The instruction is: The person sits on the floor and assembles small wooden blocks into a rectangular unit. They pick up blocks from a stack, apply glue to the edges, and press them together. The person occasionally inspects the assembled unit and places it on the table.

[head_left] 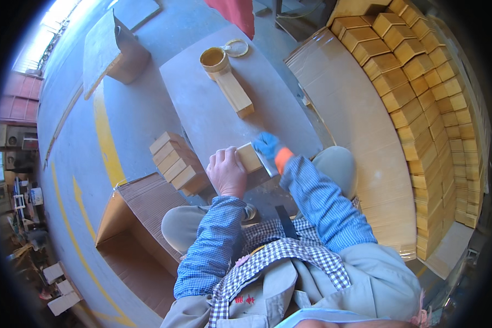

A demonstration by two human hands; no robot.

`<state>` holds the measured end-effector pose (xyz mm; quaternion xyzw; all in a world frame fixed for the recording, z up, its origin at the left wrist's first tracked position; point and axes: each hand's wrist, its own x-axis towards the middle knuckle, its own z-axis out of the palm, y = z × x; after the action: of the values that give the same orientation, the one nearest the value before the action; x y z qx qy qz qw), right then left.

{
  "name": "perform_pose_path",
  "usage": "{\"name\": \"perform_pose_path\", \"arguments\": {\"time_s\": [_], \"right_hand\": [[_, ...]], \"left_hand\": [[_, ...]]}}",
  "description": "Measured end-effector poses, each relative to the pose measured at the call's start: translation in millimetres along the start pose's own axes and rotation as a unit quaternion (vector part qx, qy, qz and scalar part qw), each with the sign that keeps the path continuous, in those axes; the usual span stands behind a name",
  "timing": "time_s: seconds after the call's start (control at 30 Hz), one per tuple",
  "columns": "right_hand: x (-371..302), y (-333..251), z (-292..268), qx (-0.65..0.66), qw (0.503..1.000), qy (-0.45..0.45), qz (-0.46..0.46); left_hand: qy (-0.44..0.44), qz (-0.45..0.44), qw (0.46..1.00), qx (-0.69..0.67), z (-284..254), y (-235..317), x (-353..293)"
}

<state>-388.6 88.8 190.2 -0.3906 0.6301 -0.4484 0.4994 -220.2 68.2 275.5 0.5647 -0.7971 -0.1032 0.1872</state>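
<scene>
Working in front of our lap, we have a tall pile (410,98) of wooden blocks to the right of our grip, well apart from it. A grey table (202,109) stretches away beyond the grip, and a cardboard sheet (361,142) lies between that table and the pile. Left of the grip and nearer us stands an open carton (153,205). A small stack (174,161) of blocks sits near our left hand (225,170), on its left side. Beyond the grip, a loose block (235,94) lies on the table. The held block (249,157) is between our hands, its left end clasped by the bare left hand. Farther off, a can (215,61) is at the loose block's far end, its round lid (237,48) just to the right. Our blue-gloved right hand (267,145) grips a flat pale tool (267,165) at the held block's right end; we cannot tell whether they touch.
</scene>
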Motion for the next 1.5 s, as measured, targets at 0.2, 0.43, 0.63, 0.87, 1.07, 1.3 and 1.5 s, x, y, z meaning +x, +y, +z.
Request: {"name": "perform_pose_path", "arguments": {"time_s": [0.2,0.43,0.63,0.87,1.07,1.3,1.5], "right_hand": [[-18.7,26.0,1.9,-0.016,0.998,-0.004,0.068],[-26.3,-2.0,2.9,-0.021,0.999,0.018,0.034],[-101.3,-5.7,20.3,-0.065,0.998,0.013,-0.006],[-27.5,-13.1,15.2,-0.053,0.997,0.038,-0.052],[-75.0,-2.8,15.0,-0.135,0.99,0.051,0.005],[-104.5,-18.4,35.4,-0.243,0.956,0.143,-0.075],[-2.4,-73.2,43.1,-0.326,0.92,0.179,-0.12]], "left_hand": [[0.007,0.005,1.0,-0.005,1.8,0.5,-0.3],[0.004,-0.015,1.0,0.001,-0.7,2.5,-0.3],[0.008,-0.042,0.994,-0.102,1.8,-12.7,-11.4],[-0.066,-0.144,0.957,-0.242,-5.8,-25.4,-49.6],[-0.025,-0.093,0.977,-0.191,14.7,-17.6,-9.0],[0.018,-0.069,0.979,-0.188,23.6,-19.7,-12.7],[-0.013,-0.062,0.985,-0.158,21.5,-20.6,-9.6]]}}
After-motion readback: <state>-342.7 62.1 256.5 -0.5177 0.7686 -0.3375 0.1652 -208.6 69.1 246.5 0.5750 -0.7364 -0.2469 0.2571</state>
